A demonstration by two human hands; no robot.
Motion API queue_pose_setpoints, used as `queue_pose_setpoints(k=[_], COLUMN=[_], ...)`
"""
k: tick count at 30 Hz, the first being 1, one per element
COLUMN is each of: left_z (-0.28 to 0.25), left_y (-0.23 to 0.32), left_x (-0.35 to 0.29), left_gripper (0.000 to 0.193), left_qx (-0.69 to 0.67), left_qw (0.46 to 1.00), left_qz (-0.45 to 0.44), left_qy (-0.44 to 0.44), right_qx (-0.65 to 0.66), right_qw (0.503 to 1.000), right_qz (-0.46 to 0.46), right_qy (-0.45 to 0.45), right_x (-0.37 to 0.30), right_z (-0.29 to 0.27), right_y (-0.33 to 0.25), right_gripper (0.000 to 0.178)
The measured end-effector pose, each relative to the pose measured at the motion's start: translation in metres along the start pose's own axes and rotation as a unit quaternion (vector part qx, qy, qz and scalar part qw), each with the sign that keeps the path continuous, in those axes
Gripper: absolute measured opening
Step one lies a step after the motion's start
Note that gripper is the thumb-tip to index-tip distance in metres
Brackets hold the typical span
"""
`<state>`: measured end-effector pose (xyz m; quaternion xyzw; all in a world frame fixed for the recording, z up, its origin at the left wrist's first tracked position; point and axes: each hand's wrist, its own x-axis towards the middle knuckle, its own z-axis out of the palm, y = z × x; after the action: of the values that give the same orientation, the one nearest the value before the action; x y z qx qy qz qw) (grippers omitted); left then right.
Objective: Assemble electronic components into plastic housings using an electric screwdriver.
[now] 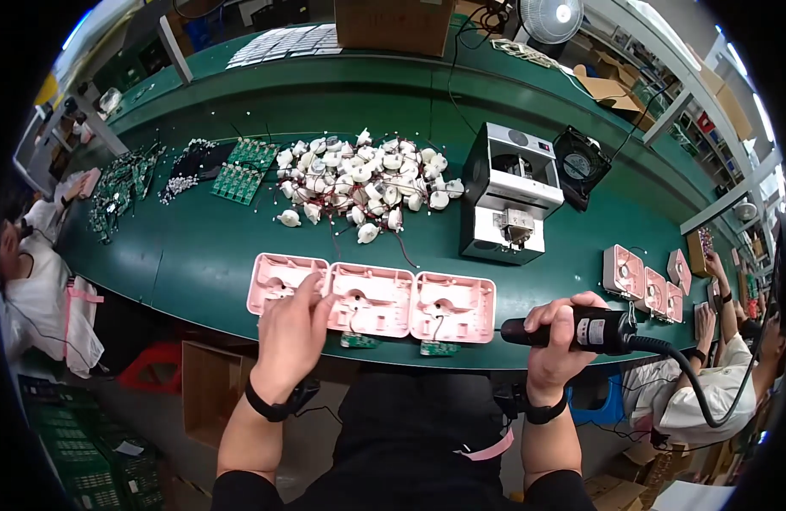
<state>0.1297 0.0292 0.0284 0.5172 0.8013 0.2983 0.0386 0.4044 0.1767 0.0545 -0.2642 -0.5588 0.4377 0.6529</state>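
Note:
Three pink plastic housings lie side by side along the near edge of the bench: a left one [263,285], a middle one [388,298] and a right one [465,307]. My left hand [292,336] rests over the left housing, index finger and thumb apart, the other fingers partly hidden. In my right hand [559,341] is a black corded electric screwdriver [597,330], held sideways with its tip end toward the right housing. Below the middle housing hangs a small green circuit board [359,340]; another board [440,348] hangs below the right one.
Behind the housings is a heap of white motors with wires [359,179]. A screw feeder machine [512,196] stands right of it, beside a black fan [580,162]. Green circuit boards [244,170] lie at left. More pink housings [624,271] sit at right, near co-workers.

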Motion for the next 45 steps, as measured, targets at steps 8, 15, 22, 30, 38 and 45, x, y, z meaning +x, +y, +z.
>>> queue_pose_setpoints(k=[8,15,22,30,38,45], left_z=[0.028,-0.014,-0.007,-0.023,-0.031,-0.019], left_y=[0.044,0.049,-0.074,-0.111,-0.072,-0.029], left_x=[0.011,0.054,0.119,0.101,0.089,0.13], left_gripper=[0.039,0.03,0.032,0.037,0.028,0.026], left_qx=[0.004,-0.19,0.08,-0.213,-0.695,-0.642], left_qw=[0.998,0.965,0.995,0.962,0.666,0.688], left_qz=[0.037,-0.041,-0.035,-0.147,-0.178,-0.238], left_qy=[-0.057,-0.177,0.043,-0.082,-0.207,-0.24], right_qx=[-0.034,-0.043,-0.008,-0.003,0.024,0.021], right_qw=[0.999,0.996,0.995,0.993,0.991,0.991], right_qz=[-0.028,-0.035,-0.027,-0.028,0.009,0.01], right_qy=[0.03,0.077,0.096,0.111,0.131,0.131], right_x=[0.024,0.038,0.035,0.029,0.042,0.036], right_z=[-0.044,-0.089,-0.107,-0.117,-0.122,-0.109], right_y=[-0.001,0.005,0.017,0.013,0.017,0.017], right_gripper=[0.022,0.027,0.024,0.02,0.022,0.021])
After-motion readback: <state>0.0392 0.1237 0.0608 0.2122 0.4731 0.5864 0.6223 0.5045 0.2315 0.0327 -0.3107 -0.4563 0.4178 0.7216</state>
